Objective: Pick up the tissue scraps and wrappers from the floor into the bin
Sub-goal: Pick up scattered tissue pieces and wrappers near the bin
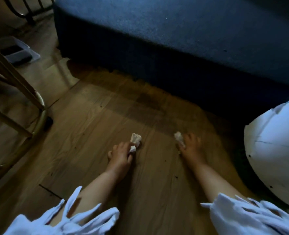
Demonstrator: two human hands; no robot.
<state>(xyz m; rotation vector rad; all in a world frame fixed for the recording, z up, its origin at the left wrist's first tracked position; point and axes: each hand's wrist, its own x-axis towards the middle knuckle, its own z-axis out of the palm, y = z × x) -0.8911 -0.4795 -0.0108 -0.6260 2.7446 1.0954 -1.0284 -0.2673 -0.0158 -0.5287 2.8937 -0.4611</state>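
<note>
1. Dim wooden floor (92, 116) fills the view, with a dark blue upholstered base (157, 39) along its far edge and brass-coloured metal legs (38, 106) at its left edge.
2. Both bare forearms reach down to the boards, each coming out of a ragged pale sleeve (69, 217) at the near edge.
3. Left hand (120, 154) has its fingers curled round a small white scrap (133, 148), which shows between the fingertips.
4. Crumpled tissue scrap (136, 139) lies on the floor just beyond those fingertips, touching or nearly touching them.
5. Right hand (192, 148) lies low over the boards, fingers bent and closed on another tissue scrap (179, 139) that sticks out at its left side.
6. White rounded object (272, 150) sits at the floor's right edge, near the right hand; whether it is the bin cannot be told.
7. Clear plastic tray (16, 50) rests on the floor at the far left corner.
</note>
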